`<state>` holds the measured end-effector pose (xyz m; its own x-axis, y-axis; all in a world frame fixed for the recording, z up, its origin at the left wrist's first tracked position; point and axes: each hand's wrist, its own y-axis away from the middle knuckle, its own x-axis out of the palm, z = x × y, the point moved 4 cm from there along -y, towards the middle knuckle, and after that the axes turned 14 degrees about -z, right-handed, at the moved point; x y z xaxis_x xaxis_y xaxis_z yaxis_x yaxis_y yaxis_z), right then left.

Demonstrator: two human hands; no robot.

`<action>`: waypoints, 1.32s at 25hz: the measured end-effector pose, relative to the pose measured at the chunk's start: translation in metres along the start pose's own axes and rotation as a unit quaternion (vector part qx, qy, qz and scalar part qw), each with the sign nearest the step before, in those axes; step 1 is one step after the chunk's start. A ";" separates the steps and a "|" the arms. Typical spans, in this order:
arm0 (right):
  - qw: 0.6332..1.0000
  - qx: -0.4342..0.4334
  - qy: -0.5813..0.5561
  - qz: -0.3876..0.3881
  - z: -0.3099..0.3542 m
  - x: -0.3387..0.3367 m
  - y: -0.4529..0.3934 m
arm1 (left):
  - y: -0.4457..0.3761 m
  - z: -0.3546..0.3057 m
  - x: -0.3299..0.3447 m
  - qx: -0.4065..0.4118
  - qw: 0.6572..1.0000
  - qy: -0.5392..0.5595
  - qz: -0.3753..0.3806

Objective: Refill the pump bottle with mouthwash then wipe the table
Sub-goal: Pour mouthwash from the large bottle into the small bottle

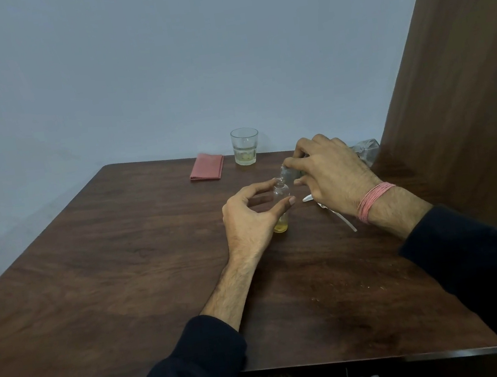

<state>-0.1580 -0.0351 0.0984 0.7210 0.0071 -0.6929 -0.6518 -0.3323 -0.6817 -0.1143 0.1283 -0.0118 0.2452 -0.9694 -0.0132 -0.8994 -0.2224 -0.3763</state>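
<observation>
On dark table (95,289), left hand (246,217) grip round pump bottle (281,198) — right hand (331,170) grip tilting unlabelled container (289,172).

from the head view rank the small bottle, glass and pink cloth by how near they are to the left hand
1. Small bottle: upright between the left hand's finger and thumb, yellow liquid at its bottom.
2. Glass: at the table's far edge, beyond the hand.
3. Pink cloth: folded, left of the glass; about as far, too close to call firmly.

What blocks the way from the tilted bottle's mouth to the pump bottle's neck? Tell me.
Nothing visible. The right hand tips the mouthwash bottle just above the pump bottle, whose neck is uncapped. The left hand holds its side only.
</observation>
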 end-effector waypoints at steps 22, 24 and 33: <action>1.000 -0.002 0.006 0.005 0.000 -0.001 0.000 | 0.000 0.002 0.000 0.008 1.000 -0.010 -0.007; 1.000 -0.002 0.006 0.004 0.000 -0.001 0.000 | -0.001 0.003 0.001 0.005 1.000 -0.005 -0.007; 1.000 -0.005 0.008 0.004 0.001 -0.001 0.000 | -0.001 0.005 0.001 0.007 1.000 -0.005 -0.009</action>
<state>-0.1587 -0.0343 0.0989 0.7191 -0.0100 -0.6948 -0.6556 -0.3414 -0.6736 -0.1115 0.1284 -0.0159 0.2652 -0.9641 -0.0164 -0.8899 -0.2382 -0.3891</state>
